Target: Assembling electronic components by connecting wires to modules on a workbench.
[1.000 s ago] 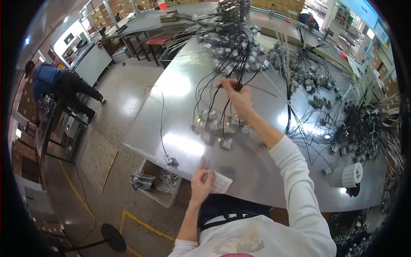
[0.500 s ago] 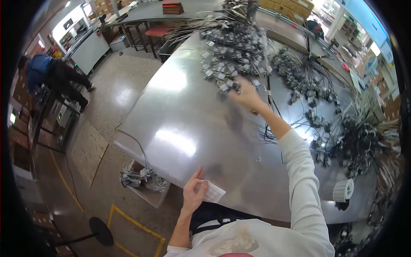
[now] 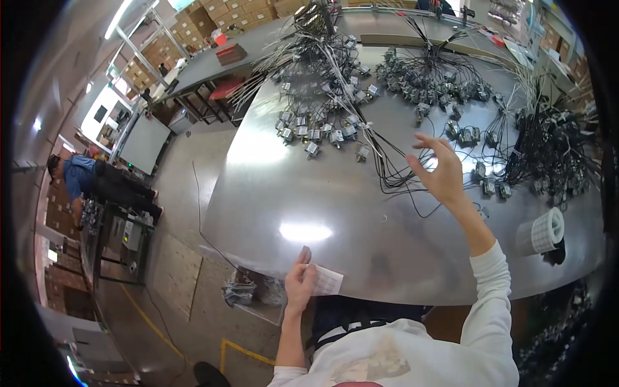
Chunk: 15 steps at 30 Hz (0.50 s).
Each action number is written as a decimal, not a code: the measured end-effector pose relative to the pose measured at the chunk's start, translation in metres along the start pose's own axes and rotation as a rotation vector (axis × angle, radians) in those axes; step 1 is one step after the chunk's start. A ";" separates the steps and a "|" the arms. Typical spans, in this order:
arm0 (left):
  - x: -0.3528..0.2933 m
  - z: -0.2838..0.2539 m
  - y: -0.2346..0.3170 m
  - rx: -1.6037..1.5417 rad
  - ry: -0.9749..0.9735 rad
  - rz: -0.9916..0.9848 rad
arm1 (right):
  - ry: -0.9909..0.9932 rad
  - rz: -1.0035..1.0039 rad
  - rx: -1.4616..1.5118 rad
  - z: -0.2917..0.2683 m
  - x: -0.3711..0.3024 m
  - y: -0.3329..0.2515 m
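Observation:
My left hand [image 3: 299,282] is at the near edge of the metal table [image 3: 258,193], closed on a small white printed sheet [image 3: 327,282]. Raised over the table to the right, my right hand [image 3: 442,171] holds nothing, its thumb and fingers apart. Just left of it runs a bundle of black cables [image 3: 390,171]. Beyond that lies a pile of small silvery metal parts on wires [image 3: 313,132]. Another cluster of wired parts [image 3: 438,90] spreads behind my right hand.
A white roll [image 3: 541,233] stands at the right, near a dense heap of black-wired parts [image 3: 558,151]. Below the table's left edge is a bin [image 3: 258,293] with plastic bags. A person [image 3: 97,180] bends over a bench at far left. Red trays [image 3: 231,55] are stacked on the back table.
My right hand has drawn back from the pile of silvery parts, toward the right and nearer me, and its fingers are spread. The left hand still holds the sheet. The view has shifted.

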<state>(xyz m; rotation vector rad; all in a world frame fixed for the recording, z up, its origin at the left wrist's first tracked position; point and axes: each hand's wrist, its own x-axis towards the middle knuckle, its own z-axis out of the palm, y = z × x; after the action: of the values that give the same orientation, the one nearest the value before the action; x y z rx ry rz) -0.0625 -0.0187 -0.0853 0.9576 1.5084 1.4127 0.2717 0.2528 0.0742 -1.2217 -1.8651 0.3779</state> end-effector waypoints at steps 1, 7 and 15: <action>0.003 0.000 0.000 0.001 -0.010 0.000 | -0.109 0.021 -0.007 -0.003 -0.001 0.019; 0.013 -0.005 -0.006 -0.025 -0.029 0.018 | -0.448 0.066 -0.161 0.088 0.006 0.089; 0.021 -0.001 -0.012 -0.017 0.003 0.057 | -0.447 0.277 -0.307 0.150 0.035 0.054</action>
<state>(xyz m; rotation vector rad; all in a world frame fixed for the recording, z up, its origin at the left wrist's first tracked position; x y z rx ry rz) -0.0703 -0.0005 -0.0990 0.9958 1.4799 1.4655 0.1808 0.3373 -0.0320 -1.7228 -2.1918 0.5674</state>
